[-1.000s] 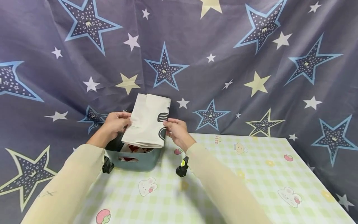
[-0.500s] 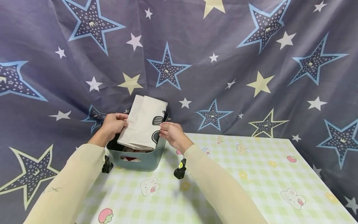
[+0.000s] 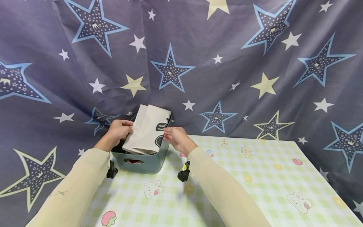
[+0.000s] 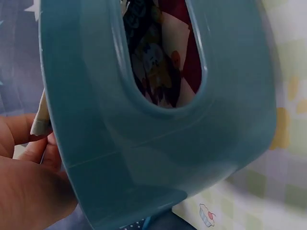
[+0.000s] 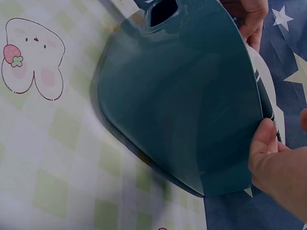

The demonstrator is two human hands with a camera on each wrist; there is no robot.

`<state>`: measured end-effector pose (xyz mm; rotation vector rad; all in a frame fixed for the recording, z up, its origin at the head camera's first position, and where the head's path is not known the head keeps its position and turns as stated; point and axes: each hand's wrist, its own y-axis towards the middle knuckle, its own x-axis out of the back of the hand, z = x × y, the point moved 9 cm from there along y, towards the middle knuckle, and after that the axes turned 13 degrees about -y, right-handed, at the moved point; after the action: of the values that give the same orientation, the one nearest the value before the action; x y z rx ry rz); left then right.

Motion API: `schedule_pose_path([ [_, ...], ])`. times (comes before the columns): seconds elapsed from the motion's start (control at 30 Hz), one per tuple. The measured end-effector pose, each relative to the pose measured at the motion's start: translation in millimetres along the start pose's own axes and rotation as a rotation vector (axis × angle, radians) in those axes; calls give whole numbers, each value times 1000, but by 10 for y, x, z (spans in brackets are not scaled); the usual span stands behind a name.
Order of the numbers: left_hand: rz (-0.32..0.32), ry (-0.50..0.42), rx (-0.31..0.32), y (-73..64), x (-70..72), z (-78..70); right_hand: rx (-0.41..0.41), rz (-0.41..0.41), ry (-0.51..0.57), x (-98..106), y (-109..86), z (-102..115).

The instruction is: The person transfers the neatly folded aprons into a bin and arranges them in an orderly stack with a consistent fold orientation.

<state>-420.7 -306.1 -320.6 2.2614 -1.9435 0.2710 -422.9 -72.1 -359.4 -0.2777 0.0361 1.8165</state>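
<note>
A folded white cloth with black printed shapes lies tilted in the mouth of a blue-green plastic bin, its far end higher than its near end. My left hand pinches the cloth's left edge between thumb and fingers. At the right edge my right hand holds the cloth, and in the right wrist view its thumb is right at the bin's rim. Through the bin's handle slot in the left wrist view, red and dark patterned fabric shows inside. The cloth hides most of the bin's contents.
The bin stands at the back left of a table with a green-and-white checked cover. A dark star-print curtain hangs right behind the bin and along the table's back edge.
The folded cloth has come down into the bin's mouth, with both hands still on its edges. Less of the patterned fabric inside shows above the rim.
</note>
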Motion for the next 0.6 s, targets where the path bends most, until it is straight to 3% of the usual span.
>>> schedule_pose_path([
  [0.27,18,26,56,-48,31,117,-43,16,-40,-56,-45,-45],
  [0.6,17,66,71,-50,12,128,-18,-12,-61,-15,-72,15],
])
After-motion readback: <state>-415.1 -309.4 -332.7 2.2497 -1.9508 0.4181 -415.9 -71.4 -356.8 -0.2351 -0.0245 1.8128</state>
